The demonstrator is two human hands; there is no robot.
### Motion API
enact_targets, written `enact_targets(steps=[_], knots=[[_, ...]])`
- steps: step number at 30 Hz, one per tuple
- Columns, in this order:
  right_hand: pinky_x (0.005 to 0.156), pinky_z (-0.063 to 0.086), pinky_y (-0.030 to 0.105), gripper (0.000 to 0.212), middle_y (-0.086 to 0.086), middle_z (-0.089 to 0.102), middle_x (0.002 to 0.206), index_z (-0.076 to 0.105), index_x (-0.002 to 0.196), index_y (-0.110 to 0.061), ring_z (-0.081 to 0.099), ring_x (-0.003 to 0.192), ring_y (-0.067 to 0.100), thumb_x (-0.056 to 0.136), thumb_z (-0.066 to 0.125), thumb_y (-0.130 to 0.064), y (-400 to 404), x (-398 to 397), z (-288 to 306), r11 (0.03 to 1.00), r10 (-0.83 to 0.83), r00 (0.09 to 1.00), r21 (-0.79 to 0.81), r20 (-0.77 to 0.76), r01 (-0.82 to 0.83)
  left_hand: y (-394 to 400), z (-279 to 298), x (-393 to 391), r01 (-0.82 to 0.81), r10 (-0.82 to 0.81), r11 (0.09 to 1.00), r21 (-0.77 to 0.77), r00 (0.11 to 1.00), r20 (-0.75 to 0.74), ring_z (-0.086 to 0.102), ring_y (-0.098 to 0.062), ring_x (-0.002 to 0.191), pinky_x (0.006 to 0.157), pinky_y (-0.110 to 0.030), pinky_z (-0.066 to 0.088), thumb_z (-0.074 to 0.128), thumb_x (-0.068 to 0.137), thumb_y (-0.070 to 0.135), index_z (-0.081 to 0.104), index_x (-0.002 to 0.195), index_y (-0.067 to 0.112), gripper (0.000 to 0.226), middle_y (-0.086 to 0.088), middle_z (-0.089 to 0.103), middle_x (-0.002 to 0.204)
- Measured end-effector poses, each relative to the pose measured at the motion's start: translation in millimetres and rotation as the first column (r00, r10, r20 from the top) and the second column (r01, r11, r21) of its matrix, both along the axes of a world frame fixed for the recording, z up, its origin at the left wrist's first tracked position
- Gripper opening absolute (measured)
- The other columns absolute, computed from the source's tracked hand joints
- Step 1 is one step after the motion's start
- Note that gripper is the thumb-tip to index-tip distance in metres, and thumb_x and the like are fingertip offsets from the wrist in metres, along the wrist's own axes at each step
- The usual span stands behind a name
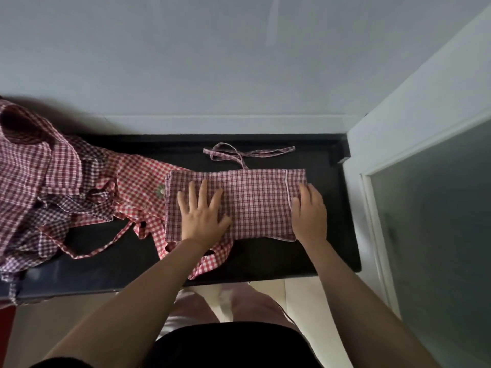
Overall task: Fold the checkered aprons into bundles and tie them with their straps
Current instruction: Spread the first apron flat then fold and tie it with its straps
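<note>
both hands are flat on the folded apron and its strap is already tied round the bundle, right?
Not quite. Both the left hand and the right hand do rest on the folded apron, but the head view shows its strap lying loose on the black counter behind it, untied.

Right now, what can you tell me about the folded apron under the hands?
The folded apron is a flat rectangle of red-and-white checked cloth on the black counter. A white piped seam runs near its right end. Its strap lies loose behind it. The left hand presses flat on it; the right hand rests at its right edge.
</note>
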State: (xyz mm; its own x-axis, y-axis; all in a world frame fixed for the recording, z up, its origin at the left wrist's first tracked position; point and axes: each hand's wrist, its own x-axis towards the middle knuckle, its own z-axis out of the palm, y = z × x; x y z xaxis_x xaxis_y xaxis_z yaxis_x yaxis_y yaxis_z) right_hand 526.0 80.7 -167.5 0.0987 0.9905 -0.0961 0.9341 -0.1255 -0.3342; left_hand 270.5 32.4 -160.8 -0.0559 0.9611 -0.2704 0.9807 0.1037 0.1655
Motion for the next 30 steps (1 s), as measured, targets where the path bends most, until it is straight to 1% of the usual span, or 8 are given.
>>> enact_targets(steps=[3, 6, 9, 12, 15, 19, 23, 30], knots=[[0.070, 0.045, 0.025, 0.016, 0.007, 0.057, 0.099, 0.059, 0.106, -0.011, 0.056, 0.087, 0.018, 0.101, 0.045, -0.018, -4.8, 8.6, 24.0, 0.951, -0.311, 0.929, -0.059, -0.199, 0.305, 3.1, 16.6, 31.4, 0.189, -0.206, 0.969, 0.160, 0.974, 0.093, 0.033, -0.033, 0.140, 0.117, -0.053, 0.023, 0.056, 0.087, 0.047, 0.051, 0.134, 0.021, 0.054, -0.010, 0.041, 0.149], [0.062, 0.044, 0.032, 0.023, 0.008, 0.060, 0.077, 0.057, 0.084, -0.008, 0.058, 0.070, 0.023, 0.099, 0.045, -0.020, -12.5, 22.9, 36.7, 0.814, -0.540, 0.808, -0.389, -0.234, 0.432, 9.9, 34.3, 72.5, 0.450, -0.457, 0.889, 0.079, 0.882, 0.113, 0.037, -0.027, 0.135, 0.112, -0.044, 0.032, 0.057, 0.088, 0.050, 0.052, 0.130, 0.021, 0.051, -0.007, 0.041, 0.144], [0.065, 0.055, 0.033, 0.041, 0.013, 0.073, 0.077, 0.068, 0.092, -0.003, 0.070, 0.064, 0.025, 0.100, 0.044, -0.036, -17.7, 33.0, 54.8, 0.566, -0.614, 0.778, -0.760, -0.129, 0.320, 22.0, 46.1, 99.4, 0.487, -0.485, 0.872, -0.051, 0.873, 0.053, 0.032, -0.029, 0.136, 0.111, -0.047, 0.035, 0.063, 0.089, 0.043, 0.046, 0.136, 0.022, 0.054, -0.008, 0.031, 0.150], [0.071, 0.058, 0.033, 0.044, 0.015, 0.076, 0.086, 0.071, 0.102, -0.001, 0.075, 0.074, 0.027, 0.099, 0.050, -0.040, -27.2, 34.0, 66.1, 0.369, -0.560, 0.798, -0.929, -0.222, 0.001, 31.8, 54.7, 112.9, 0.485, -0.480, 0.869, -0.100, 0.874, 0.070, 0.046, -0.027, 0.119, 0.089, -0.039, 0.048, 0.059, 0.093, 0.032, 0.050, 0.129, 0.018, 0.040, -0.008, 0.044, 0.136], [0.069, 0.058, 0.033, 0.035, 0.012, 0.076, 0.084, 0.070, 0.103, -0.001, 0.075, 0.071, 0.023, 0.098, 0.059, -0.034, -39.9, 21.2, 58.4, 0.468, -0.648, 0.666, -0.883, -0.369, -0.035, 39.2, 63.3, 115.3, 0.455, -0.444, 0.889, -0.048, 0.883, 0.151, 0.056, -0.023, 0.103, 0.074, -0.031, 0.044, 0.051, 0.097, 0.026, 0.056, 0.119, 0.013, 0.025, -0.006, 0.053, 0.120], [0.064, 0.053, 0.032, 0.025, 0.008, 0.073, 0.073, 0.068, 0.090, -0.003, 0.071, 0.067, 0.021, 0.100, 0.058, -0.023, -47.3, -2.6, 50.3, 0.535, -0.817, 0.319, -0.838, -0.480, 0.110, 34.5, 66.0, 108.7, 0.422, -0.435, 0.900, 0.110, 0.888, 0.151, 0.054, -0.018, 0.097, 0.066, -0.027, 0.039, 0.050, 0.098, 0.026, 0.060, 0.107, 0.015, 0.018, 0.000, 0.055, 0.105], [0.067, 0.052, 0.034, 0.012, 0.008, 0.073, 0.086, 0.063, 0.097, -0.009, 0.070, 0.079, 0.022, 0.102, 0.054, -0.016, -45.1, -15.1, 60.9, 0.578, -0.816, 0.079, -0.807, -0.572, 0.124, 25.0, 58.4, 104.3, 0.394, -0.434, 0.893, 0.218, 0.881, 0.186, 0.057, -0.020, 0.081, 0.056, -0.028, 0.036, 0.058, 0.091, 0.022, 0.063, 0.090, 0.014, 0.009, 0.000, 0.058, 0.086], [0.091, 0.046, 0.042, 0.009, 0.010, 0.072, 0.093, 0.060, 0.105, -0.008, 0.067, 0.086, 0.023, 0.101, 0.053, -0.011, -42.0, -20.6, 54.7, 0.460, -0.865, -0.118, -0.866, -0.487, 0.195, 18.4, 52.6, 103.1, 0.455, -0.483, 0.875, 0.167, 0.846, 0.227, 0.057, -0.017, 0.091, 0.065, -0.028, 0.047, 0.054, 0.098, 0.029, 0.066, 0.103, 0.018, 0.017, 0.001, 0.060, 0.098]])
